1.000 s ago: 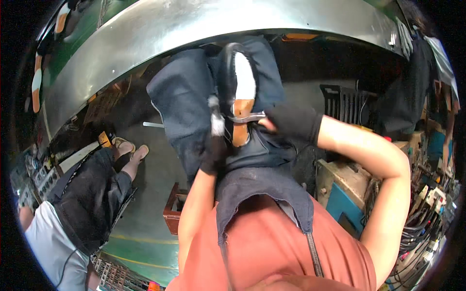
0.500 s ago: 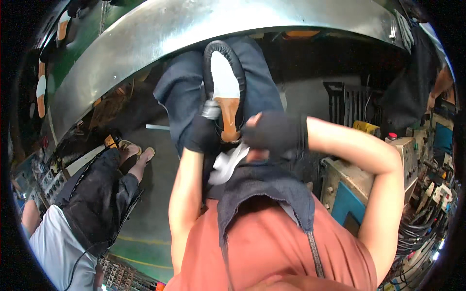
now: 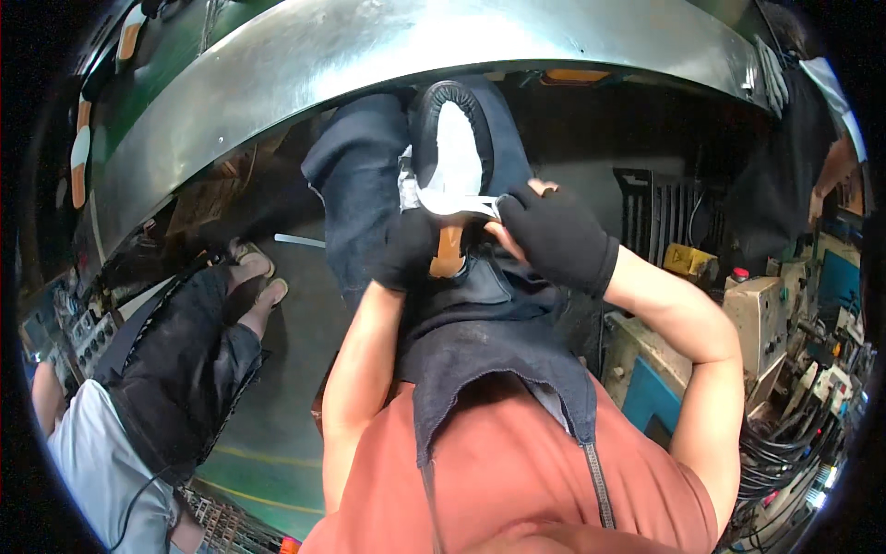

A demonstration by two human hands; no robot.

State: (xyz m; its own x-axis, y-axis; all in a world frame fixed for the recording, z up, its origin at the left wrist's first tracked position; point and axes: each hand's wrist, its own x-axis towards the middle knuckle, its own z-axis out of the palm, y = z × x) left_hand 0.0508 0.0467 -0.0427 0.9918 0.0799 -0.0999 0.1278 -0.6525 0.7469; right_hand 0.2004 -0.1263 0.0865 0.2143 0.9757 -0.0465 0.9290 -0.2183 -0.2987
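A black shoe upper (image 3: 426,138) lies sole side up across my thighs, its edge gathered in pleats round the toe. Its underside has a white insole board (image 3: 456,148) with a brown heel part (image 3: 448,251). My left hand (image 3: 406,249), in a black fingerless glove, is closed round the shoe's left side near the heel. A thin white strip (image 3: 457,203) lies across the middle of the insole. My right hand (image 3: 558,231), gloved alike, pinches the strip's right end at the shoe's edge. A crumpled whitish piece (image 3: 407,180) shows by the shoe's left side; what it is I cannot tell.
A shiny metal ledge (image 3: 369,65) curves across in front of my knees. Other soles (image 3: 80,166) stand beyond it at far left. A co-worker in dark clothing (image 3: 185,360) sits at left. Beige machine boxes (image 3: 757,309) and cables (image 3: 794,452) are at right.
The white strip, hanging loose near the heel before, now lies across the insole. My right hand moved up and right with it. The shoe shifted slightly right.
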